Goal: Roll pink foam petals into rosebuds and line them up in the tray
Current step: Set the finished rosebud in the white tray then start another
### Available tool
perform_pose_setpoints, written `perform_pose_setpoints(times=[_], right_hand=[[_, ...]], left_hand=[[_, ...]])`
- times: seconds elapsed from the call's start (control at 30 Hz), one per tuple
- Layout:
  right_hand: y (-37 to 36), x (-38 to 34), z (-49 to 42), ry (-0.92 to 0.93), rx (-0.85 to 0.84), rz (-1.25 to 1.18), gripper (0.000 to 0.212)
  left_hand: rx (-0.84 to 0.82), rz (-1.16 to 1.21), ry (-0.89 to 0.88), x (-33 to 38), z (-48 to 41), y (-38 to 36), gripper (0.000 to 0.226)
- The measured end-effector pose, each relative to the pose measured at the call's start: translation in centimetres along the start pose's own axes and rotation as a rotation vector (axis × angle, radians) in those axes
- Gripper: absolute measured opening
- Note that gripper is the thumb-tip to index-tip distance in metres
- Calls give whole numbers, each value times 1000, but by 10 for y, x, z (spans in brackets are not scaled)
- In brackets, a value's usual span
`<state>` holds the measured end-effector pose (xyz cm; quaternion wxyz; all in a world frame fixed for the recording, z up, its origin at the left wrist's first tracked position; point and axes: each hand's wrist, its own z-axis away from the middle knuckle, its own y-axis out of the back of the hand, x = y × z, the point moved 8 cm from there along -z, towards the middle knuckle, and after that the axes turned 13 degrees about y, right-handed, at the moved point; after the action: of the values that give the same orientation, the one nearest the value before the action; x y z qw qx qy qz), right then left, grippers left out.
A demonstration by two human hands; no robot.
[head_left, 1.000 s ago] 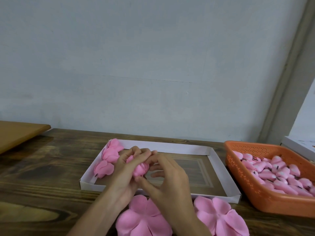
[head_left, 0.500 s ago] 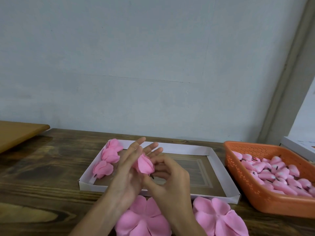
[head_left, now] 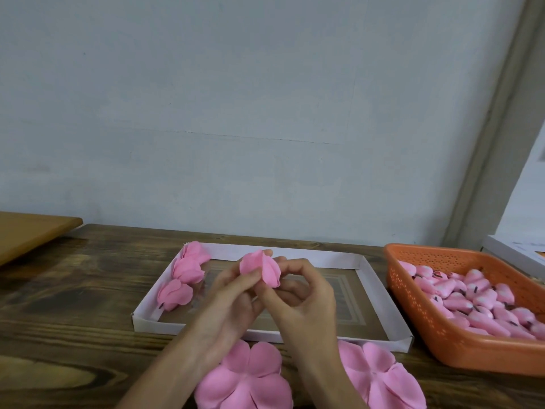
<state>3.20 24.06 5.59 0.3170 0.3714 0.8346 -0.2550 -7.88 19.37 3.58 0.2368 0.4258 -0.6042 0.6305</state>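
Rosebud [head_left: 261,268] pinched in the fingertips of left hand [head_left: 227,305] and right hand [head_left: 306,299] above the white tray [head_left: 295,256]. Dark wood table [head_left: 73,290], pale wall [head_left: 236,113] behind. Three buds [head_left: 187,268] at the tray's 9 o'clock, orange basket [head_left: 413,317] of pink pieces [head_left: 477,299] at 3.

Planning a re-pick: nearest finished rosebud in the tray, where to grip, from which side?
Likely across the plump middle of the nearest rosebud, from above. It lies sideways by the tray's left wall, dark stub toward the near corner; wall blocks the left, the next bud crowds the far side.

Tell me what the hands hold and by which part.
The left hand and right hand pinch one pink foam rosebud by its lower end.
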Motion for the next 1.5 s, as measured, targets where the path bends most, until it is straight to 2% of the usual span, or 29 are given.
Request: perform_pose_setpoints(times=[0.1, 0.27, 0.4, 0.53, 0.7, 0.8, 0.93, 1.2, 1.37, 1.5], right_hand=[[0, -1, 1, 40, 6, 47, 24], [0, -7, 3, 113, 6, 158, 29], [-4, -11, 3, 139, -25, 189, 18], [-7, -10, 4, 126, -58, 202, 11], [-1, -8, 3, 155, -11, 272, 17], [2, -11, 3, 180, 8, 312, 13], [-2, -15, 5, 228, -23, 421, 15], [-9, -25, 5, 280, -118, 588, 20], [-8, -24, 1, 266, -180, 594, 21], [-3, -30, -7, 264, -172, 462, 25]], left_hand=[[49, 40, 15, -1, 0, 5, 36], [92, 25, 6, -2, 3, 3, 28], [99, 47, -19, 4, 4, 1, 21], [93, 101, -10, 5, 5, 1, 23], [85, 180, 29, -1, 6, -2, 35], [129, 71, -14, -3, 8, -2, 22], [119, 17, -38, -3, 11, -5, 36], [102, 57, -44, 1, 13, -8, 18], [81, 48, -56, 2, 11, -7, 17], [112, -42, -109, 8, 10, -1, 27]])
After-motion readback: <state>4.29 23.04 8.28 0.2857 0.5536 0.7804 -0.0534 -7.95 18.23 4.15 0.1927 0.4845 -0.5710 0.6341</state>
